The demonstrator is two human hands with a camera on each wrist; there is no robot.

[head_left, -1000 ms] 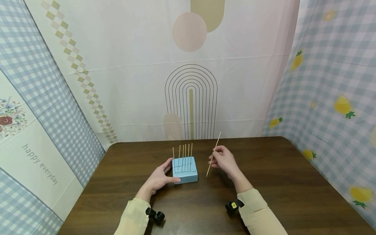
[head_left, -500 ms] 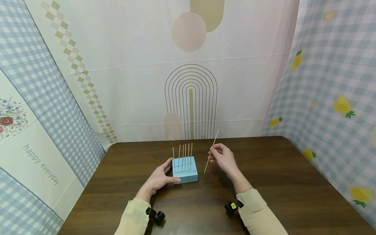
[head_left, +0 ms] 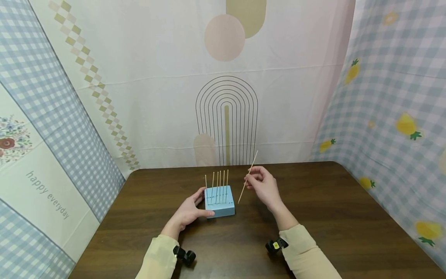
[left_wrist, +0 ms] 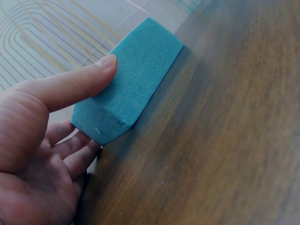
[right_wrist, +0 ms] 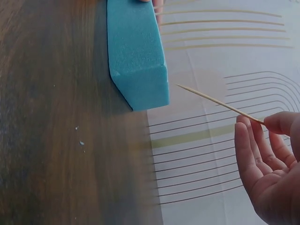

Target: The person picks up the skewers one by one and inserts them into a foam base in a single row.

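Note:
A light blue foam block (head_left: 223,211) sits on the table, with several thin wooden skewers (head_left: 220,182) standing upright in its top. My left hand (head_left: 188,211) grips the block from its left side; in the left wrist view the thumb (left_wrist: 89,77) lies along the front face and the other fingers bend behind the near corner. To the right of the block, my right hand (head_left: 266,188) pinches one loose skewer (head_left: 242,190) between thumb and fingers. That skewer slants, its sharp lower tip (right_wrist: 180,86) pointing toward the block and apart from it in the right wrist view.
The dark wooden table (head_left: 216,248) reaches back to a patterned cloth (head_left: 167,116). Checked cloths hang at both sides. A few pale crumbs (right_wrist: 81,143) lie on the wood near the block. Black wrist cameras (head_left: 184,255) are strapped to both sleeves.
My right hand has moved left and slightly away from me, bringing the skewer's lower tip closer to the block. My left hand and the block have stayed in place.

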